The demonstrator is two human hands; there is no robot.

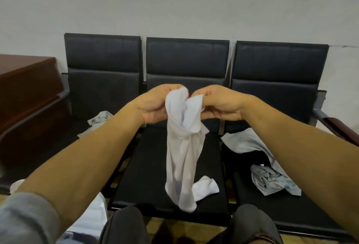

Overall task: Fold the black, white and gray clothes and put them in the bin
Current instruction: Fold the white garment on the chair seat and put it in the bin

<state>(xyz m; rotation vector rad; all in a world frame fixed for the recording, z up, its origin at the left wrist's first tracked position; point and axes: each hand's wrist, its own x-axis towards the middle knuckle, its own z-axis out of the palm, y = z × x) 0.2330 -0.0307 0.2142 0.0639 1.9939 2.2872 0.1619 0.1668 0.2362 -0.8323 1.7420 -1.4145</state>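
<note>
Above black seats, left hand and right hand both pinching white garment.

**Count of items in view**

Seats: three black padded seats in a row — left seat, middle seat, right seat.
Hands: two — left hand, right hand.
White garments: one, white garment.
Gray garments: three — one on the left seat, two on the right seat.
Wooden desk: one.
</note>
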